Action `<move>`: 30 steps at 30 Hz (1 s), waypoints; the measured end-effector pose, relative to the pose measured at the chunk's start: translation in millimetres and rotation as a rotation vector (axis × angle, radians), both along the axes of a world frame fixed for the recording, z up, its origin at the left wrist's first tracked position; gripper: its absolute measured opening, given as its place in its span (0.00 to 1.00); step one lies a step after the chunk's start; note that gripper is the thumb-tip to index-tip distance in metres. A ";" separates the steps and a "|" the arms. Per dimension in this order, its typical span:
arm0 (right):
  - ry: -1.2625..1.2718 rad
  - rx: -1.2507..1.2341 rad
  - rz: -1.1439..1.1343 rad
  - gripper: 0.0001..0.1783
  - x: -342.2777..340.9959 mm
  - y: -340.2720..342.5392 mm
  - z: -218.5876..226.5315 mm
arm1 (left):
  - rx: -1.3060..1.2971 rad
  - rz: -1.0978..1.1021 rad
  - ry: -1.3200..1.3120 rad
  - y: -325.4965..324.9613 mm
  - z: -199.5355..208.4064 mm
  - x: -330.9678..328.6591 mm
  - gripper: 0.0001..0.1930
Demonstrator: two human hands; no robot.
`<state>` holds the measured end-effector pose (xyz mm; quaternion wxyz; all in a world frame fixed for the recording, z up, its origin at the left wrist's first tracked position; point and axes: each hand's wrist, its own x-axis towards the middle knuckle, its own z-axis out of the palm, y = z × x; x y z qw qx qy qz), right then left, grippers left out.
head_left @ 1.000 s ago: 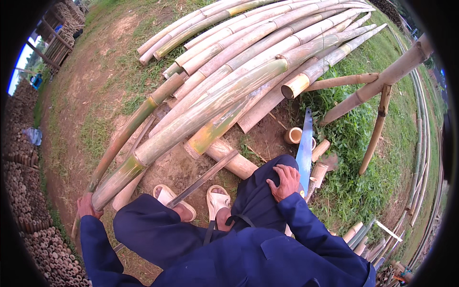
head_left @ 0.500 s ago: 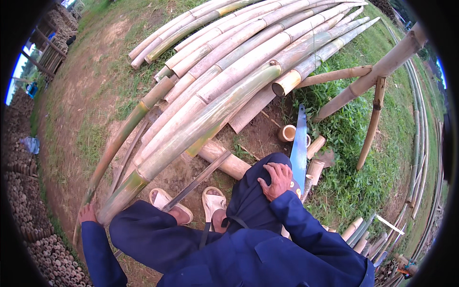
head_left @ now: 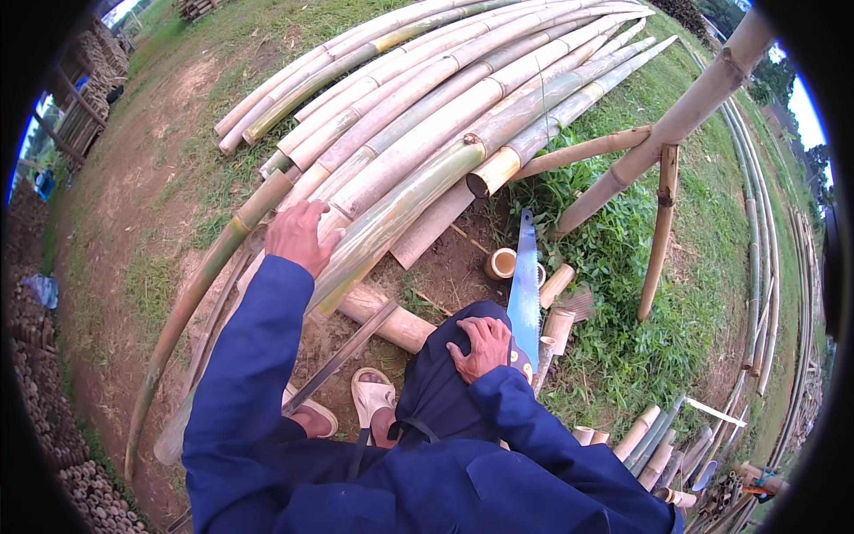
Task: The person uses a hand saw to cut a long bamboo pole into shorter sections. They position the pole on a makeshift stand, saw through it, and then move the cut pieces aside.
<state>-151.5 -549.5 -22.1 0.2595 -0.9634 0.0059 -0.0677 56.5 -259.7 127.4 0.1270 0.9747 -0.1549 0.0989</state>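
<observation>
My left hand (head_left: 302, 238) lies over the top of a long green and tan bamboo pole (head_left: 382, 230), its fingers apart, the arm reaching across the pole's near part. My right hand (head_left: 483, 349) rests on my right knee, fingers spread and slightly bent over the dark blue trousers. Just beside it, a handsaw (head_left: 525, 289) stands with its blue blade pointing up and its toothed edge facing right. The saw's handle (head_left: 520, 360) is partly hidden by the knee and hand.
Several bamboo poles (head_left: 409, 116) fan out ahead. A thick bamboo post with braces (head_left: 658, 156) stands right of them. Short cut bamboo pieces (head_left: 559, 285) lie by the saw; more (head_left: 640, 432) lie at lower right. A flat strip (head_left: 342, 356) slants past my sandals (head_left: 372, 396).
My left hand has moved from the pole's near end at lower left up and forward along the bamboo. The right hand stays on the knee; the whole view has shifted slightly.
</observation>
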 end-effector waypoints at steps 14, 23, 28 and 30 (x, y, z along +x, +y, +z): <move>-0.032 -0.039 -0.023 0.25 5.8 6.3 -3.1 | 0.138 0.105 0.376 -109.8 -72.7 65.0 0.34; 0.010 -0.108 -0.012 0.28 0.9 2.0 -14.2 | -0.008 -0.020 0.497 -30.4 -5.1 25.4 0.34; 0.010 -0.083 -0.022 0.28 -3.8 -0.3 -9.6 | 0.146 0.076 0.497 99.4 16.6 -52.3 0.32; 0.021 -0.076 -0.019 0.28 -6.9 -0.1 -2.7 | 0.186 0.082 0.353 169.9 11.6 -100.7 0.34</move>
